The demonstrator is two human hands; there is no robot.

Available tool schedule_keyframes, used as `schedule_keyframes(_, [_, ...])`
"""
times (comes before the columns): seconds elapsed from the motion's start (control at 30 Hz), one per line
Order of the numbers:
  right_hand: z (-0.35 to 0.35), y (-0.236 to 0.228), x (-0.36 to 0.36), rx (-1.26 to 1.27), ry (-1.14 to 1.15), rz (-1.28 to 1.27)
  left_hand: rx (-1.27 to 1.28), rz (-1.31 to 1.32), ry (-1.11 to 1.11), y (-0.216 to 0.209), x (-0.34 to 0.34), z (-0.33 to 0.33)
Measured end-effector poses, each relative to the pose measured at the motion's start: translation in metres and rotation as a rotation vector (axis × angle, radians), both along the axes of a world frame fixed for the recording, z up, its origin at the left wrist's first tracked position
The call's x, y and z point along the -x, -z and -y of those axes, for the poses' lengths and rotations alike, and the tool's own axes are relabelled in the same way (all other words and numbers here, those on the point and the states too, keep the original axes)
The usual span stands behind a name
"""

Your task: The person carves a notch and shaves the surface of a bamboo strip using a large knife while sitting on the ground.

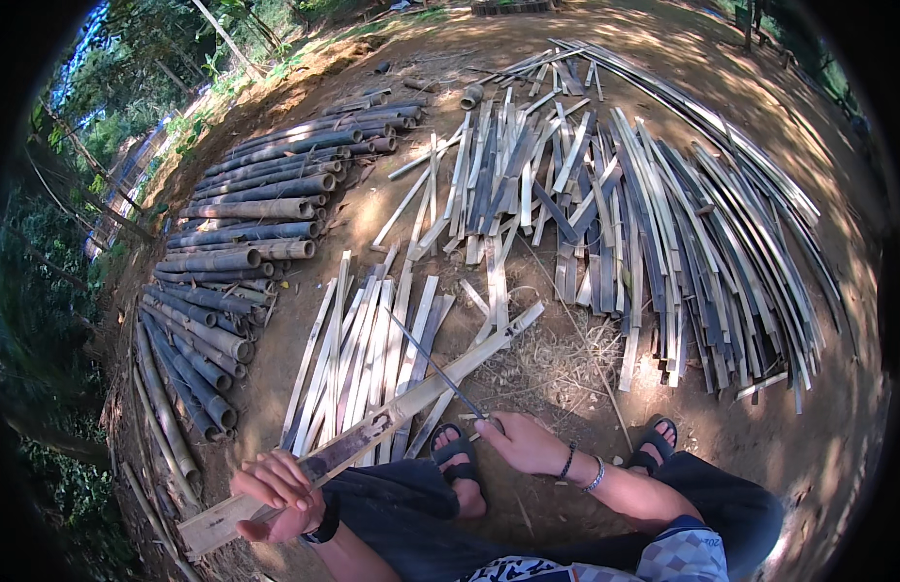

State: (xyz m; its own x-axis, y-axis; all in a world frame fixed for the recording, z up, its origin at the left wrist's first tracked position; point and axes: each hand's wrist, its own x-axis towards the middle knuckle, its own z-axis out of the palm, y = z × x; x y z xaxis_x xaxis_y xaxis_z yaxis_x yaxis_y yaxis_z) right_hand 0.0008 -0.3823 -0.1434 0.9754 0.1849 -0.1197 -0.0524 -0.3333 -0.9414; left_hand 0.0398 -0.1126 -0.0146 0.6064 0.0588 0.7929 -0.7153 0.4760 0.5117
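My left hand (275,495) grips the near end of a long split bamboo slat (411,398) that slants up and to the right over my knee. My right hand (520,442) is closed on the handle of a long thin blade (433,367). The blade points up and left and crosses the slat near its middle. My sandalled feet (457,456) rest on the dirt just below the slat.
Whole bamboo poles (239,233) lie stacked at the left. Pale split slats (363,354) lie on the ground before me. A wide spread of darker strips (654,223) covers the ground at centre and right. Dry shavings (566,364) litter the dirt near my right foot (654,441).
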Motion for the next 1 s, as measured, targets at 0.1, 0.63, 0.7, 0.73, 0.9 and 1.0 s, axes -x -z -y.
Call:
schedule_keyframes(0.1, [0.003,-0.016,0.0,-0.119,-0.1,-0.019,0.023,0.007,0.015,0.001,-0.002,0.002])
schedule_keyframes(0.63, [0.011,0.017,-0.008,-0.142,-0.092,-0.027,0.064,-0.025,-0.019,0.005,-0.002,0.002])
schedule_keyframes(0.7, [0.005,0.006,-0.004,-0.129,-0.112,-0.082,0.041,-0.044,-0.003,0.006,-0.002,-0.004])
schedule_keyframes(0.73, [-0.004,-0.001,0.003,-0.1,-0.108,-0.08,0.034,-0.027,0.0,0.004,-0.002,-0.003])
schedule_keyframes(0.9, [-0.013,-0.027,0.013,-0.107,-0.18,0.0,0.045,-0.001,0.026,0.006,-0.002,0.003])
schedule_keyframes(1.0, [0.002,0.007,-0.001,0.057,-0.009,-0.059,-0.027,0.03,0.106,0.001,-0.002,0.003])
